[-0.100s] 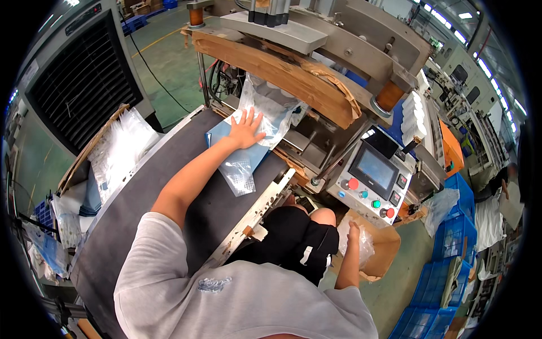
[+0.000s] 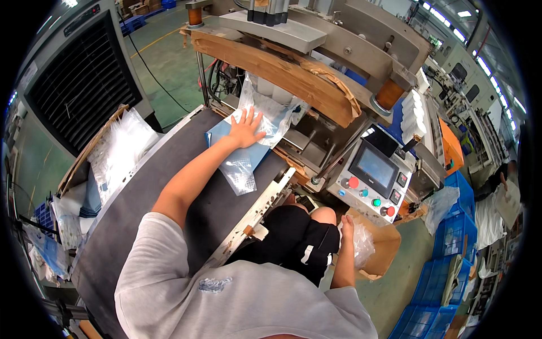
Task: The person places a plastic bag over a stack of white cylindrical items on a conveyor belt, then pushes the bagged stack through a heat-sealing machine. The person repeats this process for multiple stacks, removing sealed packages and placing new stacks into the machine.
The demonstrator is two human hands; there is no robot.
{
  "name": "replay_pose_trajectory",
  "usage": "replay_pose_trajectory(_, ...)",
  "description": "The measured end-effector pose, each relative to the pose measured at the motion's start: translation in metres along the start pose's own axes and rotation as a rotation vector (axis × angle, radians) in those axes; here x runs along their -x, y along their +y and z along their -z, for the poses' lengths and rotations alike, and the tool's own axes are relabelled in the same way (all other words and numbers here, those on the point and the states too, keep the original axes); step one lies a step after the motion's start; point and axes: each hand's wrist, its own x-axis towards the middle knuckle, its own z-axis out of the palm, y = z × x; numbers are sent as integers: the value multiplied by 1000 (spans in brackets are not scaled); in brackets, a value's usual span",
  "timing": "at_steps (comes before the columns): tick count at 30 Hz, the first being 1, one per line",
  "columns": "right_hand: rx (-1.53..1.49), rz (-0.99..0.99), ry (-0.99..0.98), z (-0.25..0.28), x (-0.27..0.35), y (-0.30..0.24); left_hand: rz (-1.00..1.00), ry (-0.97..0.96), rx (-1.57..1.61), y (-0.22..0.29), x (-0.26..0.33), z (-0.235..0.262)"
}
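Note:
My left hand (image 2: 245,131) lies flat with fingers spread, pressing on a clear plastic bag (image 2: 272,121) over a stack of blue sheets (image 2: 258,155). The stack rests at the far end of a black conveyor belt (image 2: 175,164); part of the clear plastic hangs toward me across the belt. Beyond my fingertips, the bag reaches in under the press. My right hand (image 2: 347,227) is low beside my knee, over the near side of a cardboard box (image 2: 387,248) holding crumpled clear plastic (image 2: 364,247). Its fingers look curled together, and whatever is in them is hidden.
The press with its wooden board (image 2: 276,73) stands ahead. To its right is a control panel (image 2: 372,175) with buttons and a screen. Blue crates (image 2: 443,271) stack at right. A carton of clear bags (image 2: 121,147) sits left of the belt. A co-worker (image 2: 502,178) is far right.
My right hand has moved slightly up and to the left, toward my knee. My left hand stays put on the plastic bag.

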Motion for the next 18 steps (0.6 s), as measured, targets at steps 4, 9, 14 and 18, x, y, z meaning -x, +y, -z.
replay_pose_trajectory(4,-72,214,-82,-24,17,-10,-26,128,37,2,-2,-3)
replay_pose_trajectory(9,316,575,61,-43,53,-46,-166,886,234,-8,13,-21)
replay_pose_trajectory(14,465,629,77,-59,92,-60,-162,565,102,-15,95,76)
replay_pose_trajectory(18,488,621,45,-63,94,-68,-247,182,39,-30,106,117)
